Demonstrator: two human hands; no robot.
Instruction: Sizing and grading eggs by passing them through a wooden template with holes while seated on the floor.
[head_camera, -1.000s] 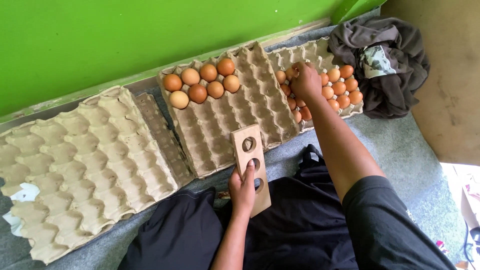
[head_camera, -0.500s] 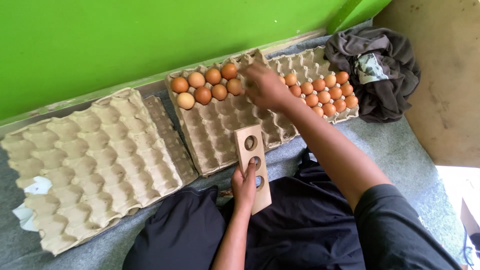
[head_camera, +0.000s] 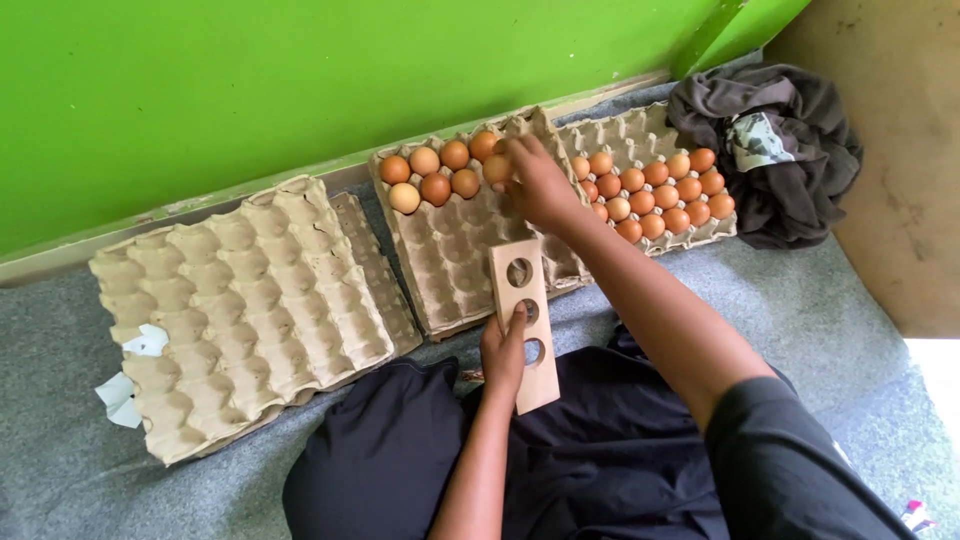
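While right hand (head_camera: 535, 185) grips it — egg (head_camera: 497, 168) brown (smooth).

Three egg trays (head_camera: 240, 310). Seven eggs (head_camera: 436, 188) sit in the middle tray at twelve o'clock; about fourteen at one o'clock. One wooden board (head_camera: 527, 322), three holes.
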